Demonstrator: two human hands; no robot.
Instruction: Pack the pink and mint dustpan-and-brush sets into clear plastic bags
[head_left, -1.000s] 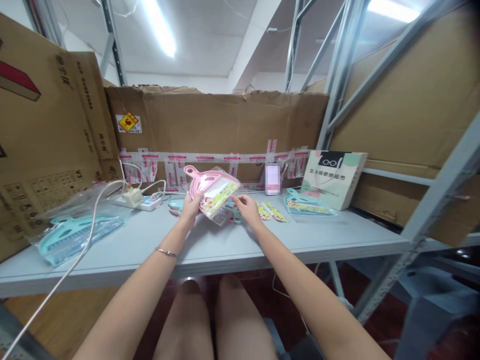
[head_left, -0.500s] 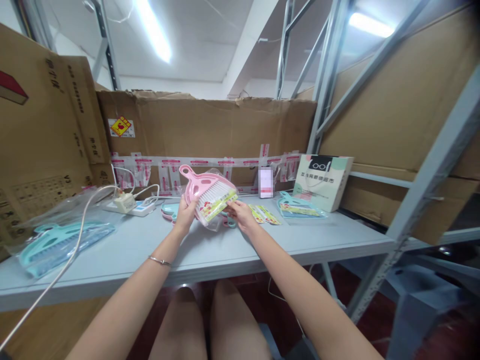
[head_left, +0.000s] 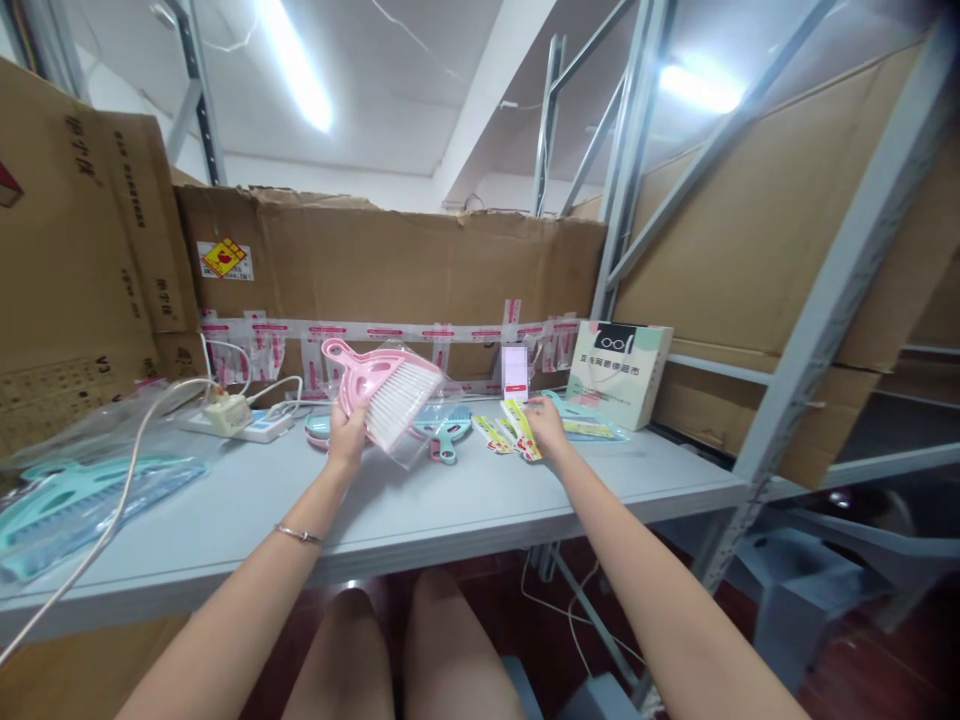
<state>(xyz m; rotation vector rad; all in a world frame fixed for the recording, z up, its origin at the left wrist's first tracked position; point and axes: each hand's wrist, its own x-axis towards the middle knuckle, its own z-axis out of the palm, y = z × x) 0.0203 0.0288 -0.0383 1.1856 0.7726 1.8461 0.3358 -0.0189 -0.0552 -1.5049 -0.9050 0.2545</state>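
Observation:
My left hand [head_left: 348, 436] holds a pink dustpan and brush set [head_left: 371, 385] in a clear bag, raised above the table, with the white bristles facing me. My right hand [head_left: 546, 422] pinches a yellow-green printed card [head_left: 520, 430] over the table's right part. Similar cards [head_left: 491, 434] lie just left of it. Behind the pink set, a teal dustpan and brush piece [head_left: 444, 428] lies on the table, partly hidden. A bagged teal set [head_left: 592, 430] with a printed card lies to the right, partly behind my right hand.
A phone [head_left: 515, 372] stands at the back, left of a white box [head_left: 621, 372]. On the left are a power strip [head_left: 259, 425], a white cable and a bagged teal set [head_left: 90, 500]. Cardboard boxes [head_left: 375, 265] line the back of the grey table [head_left: 420, 510].
My right hand has moved right, away from the pink set, with a card in it. No card shows on the pink set now. The view has shifted slightly right.

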